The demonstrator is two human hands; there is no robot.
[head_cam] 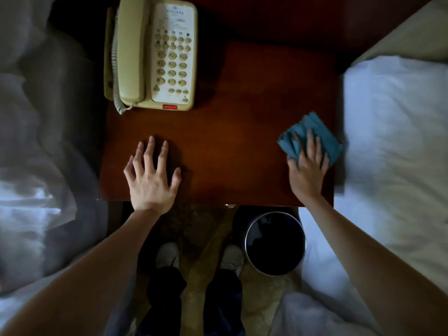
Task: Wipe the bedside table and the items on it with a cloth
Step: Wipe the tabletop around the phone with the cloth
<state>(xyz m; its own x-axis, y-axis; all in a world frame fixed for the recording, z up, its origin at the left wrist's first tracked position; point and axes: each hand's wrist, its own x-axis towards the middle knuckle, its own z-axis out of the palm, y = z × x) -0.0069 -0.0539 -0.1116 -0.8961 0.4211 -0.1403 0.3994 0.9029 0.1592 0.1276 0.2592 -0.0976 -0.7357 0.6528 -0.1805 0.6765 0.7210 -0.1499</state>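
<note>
Bedside table (230,141) bears a phone (155,54); left hand (151,180) lies splayed flat, right hand (308,170) presses a cloth (312,127) flat-fingered

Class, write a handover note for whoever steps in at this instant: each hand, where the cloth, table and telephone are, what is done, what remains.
Left hand: open, fingers spread, resting on the bedside table near its front edge.
Right hand: pressing the blue cloth flat on the table by its right edge.
Telephone: back left, handset cradled, no hand on it.
Done: cannot tell how much is wiped.
Left: likely the table's remainder and the telephone.
</note>
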